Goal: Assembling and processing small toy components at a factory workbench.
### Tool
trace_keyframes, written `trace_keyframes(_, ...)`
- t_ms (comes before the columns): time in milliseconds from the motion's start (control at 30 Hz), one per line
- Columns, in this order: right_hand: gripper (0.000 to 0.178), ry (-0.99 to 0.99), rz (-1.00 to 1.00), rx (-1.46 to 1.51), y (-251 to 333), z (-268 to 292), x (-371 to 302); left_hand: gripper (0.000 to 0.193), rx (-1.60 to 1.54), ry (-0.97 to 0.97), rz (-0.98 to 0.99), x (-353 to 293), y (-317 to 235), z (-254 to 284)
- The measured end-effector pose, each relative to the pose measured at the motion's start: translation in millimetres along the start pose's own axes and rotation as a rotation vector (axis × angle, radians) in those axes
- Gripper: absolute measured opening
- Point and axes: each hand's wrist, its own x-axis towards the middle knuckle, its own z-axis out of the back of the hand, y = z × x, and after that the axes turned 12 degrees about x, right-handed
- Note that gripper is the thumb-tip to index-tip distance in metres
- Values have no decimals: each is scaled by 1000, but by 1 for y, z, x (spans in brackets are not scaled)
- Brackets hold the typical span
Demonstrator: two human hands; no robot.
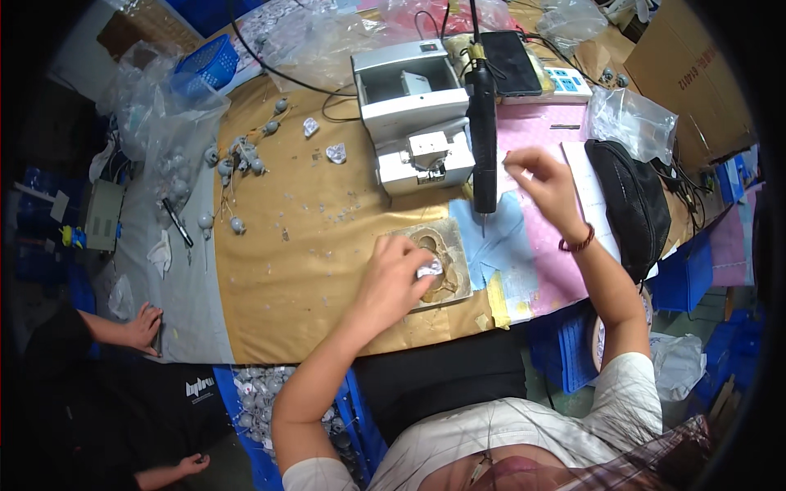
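My left hand (391, 278) is closed on a small white part (429, 268), pressing it over a worn metal fixture block (454, 282) with a hollowed recess. My fingers hide much of the part and some of the recess. Just right of a black electric screwdriver (485, 139), which hangs upright with its bit pointing down, my right hand (544, 184) is raised off the table. Its thumb and fingers are pinched together; whatever lies between them is too small to make out. Beneath the screwdriver's bit lies a blue cloth (495, 237).
Behind the block stands a grey machine (409, 123). A phone (511, 64), power strip (565, 82) and black pouch (626, 204) occupy the right side. Grey round parts with wires (241, 155) lie left, beside a marker (176, 222). Another person's hand (145, 327) rests on the table's left edge.
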Motion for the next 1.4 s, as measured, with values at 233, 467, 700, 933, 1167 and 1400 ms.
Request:
trace_keyframes(233,19,580,490,-309,-12,-79,-42,56,103,-83,148,0,-1,-24)
trace_keyframes(467,28,657,539,-582,-9,-93,-47,52,-45,-205,318,15,117,16)
trace_keyframes(700,36,651,455,-580,-7,-94,-52,47,548,-560,722,78,250,75)
trace_keyframes(933,42,570,251,-304,2,-90,-38,32,78,-745,661,60,259,83)
trace_keyframes(1167,39,571,-461,383,33,-134,-16,17,-459,-751,464,-14,101,102)
trace_keyframes(1400,49,426,-1121,804,42,-189,-22,36,126,-368,-26,-83,0,27)
